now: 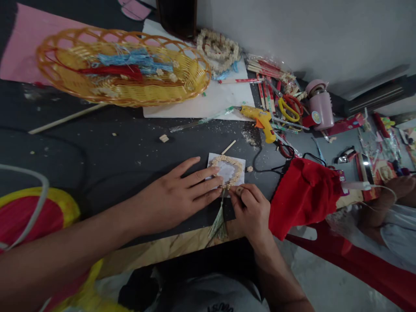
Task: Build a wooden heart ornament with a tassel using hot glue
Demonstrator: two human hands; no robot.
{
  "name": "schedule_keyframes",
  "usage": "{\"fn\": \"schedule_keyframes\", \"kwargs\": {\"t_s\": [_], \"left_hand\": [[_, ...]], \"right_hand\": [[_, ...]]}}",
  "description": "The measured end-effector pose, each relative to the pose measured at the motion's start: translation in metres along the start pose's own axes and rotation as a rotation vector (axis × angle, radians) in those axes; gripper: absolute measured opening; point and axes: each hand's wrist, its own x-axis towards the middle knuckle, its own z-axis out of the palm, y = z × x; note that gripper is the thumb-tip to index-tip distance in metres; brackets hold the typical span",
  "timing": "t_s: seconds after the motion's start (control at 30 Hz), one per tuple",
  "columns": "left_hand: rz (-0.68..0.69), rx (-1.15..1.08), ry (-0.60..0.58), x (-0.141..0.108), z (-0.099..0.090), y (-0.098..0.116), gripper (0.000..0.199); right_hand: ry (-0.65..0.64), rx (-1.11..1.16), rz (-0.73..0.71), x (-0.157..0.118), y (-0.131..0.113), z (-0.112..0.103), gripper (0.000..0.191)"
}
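A ring of small pale pieces (241, 166) lies on a white paper square (212, 157) near the table's front edge. My left hand (173, 195) rests flat with its fingers spread, the fingertips on the ring's left side and the paper. At the ring's lower right, my right hand (251, 208) is closed, thumb and index finger pinched at the ring's bottom; what lies between them is too small to make out. A grey-green tassel (219, 223) hangs from the bottom of the ring, between my hands, over the table edge.
A yellow woven basket (130, 97) holds blue and red tassels. A yellow glue gun (264, 123), scissors (287, 108) and a pink bottle (321, 106) stand or lie toward the back right. Red cloth (302, 195) is beside my right hand. Another person's hand (398, 188) shows far right.
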Motion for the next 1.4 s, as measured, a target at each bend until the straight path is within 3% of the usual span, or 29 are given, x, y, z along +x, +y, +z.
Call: {"fn": "schedule_keyframes", "kwargs": {"t_s": [0.43, 0.6, 0.8, 1.07, 1.17, 1.27, 1.4], "left_hand": [[-0.005, -0.038, 0.006, 0.001, -0.003, 0.001, 0.045], [-0.063, -0.03, -0.067, 0.001, 0.0, 0.003, 0.047], [-0.034, -0.032, 0.018, 0.0, 0.003, 0.003, 0.038], [-0.018, 0.01, 0.021, -0.001, 0.008, 0.001, 0.039], [-0.013, 0.029, 0.008, -0.001, 0.008, 0.002, 0.04], [-0.018, 0.052, -0.007, 0.001, 0.006, 0.003, 0.041], [-0.001, 0.071, 0.062, 0.003, 0.003, 0.002, 0.039]], "right_hand": [[0.023, -0.008, -0.023, 0.005, -0.005, -0.003, 0.011], [0.008, -0.03, -0.005, 0.006, -0.005, -0.003, 0.01], [0.022, -0.061, -0.031, 0.007, -0.004, -0.001, 0.013], [-0.011, -0.1, -0.027, 0.005, 0.003, -0.013, 0.018], [-0.014, -0.099, -0.013, 0.005, 0.003, -0.016, 0.01], [-0.017, -0.064, -0.024, 0.006, -0.001, -0.014, 0.008], [-0.066, -0.034, -0.043, 0.008, -0.008, -0.007, 0.012]]}}
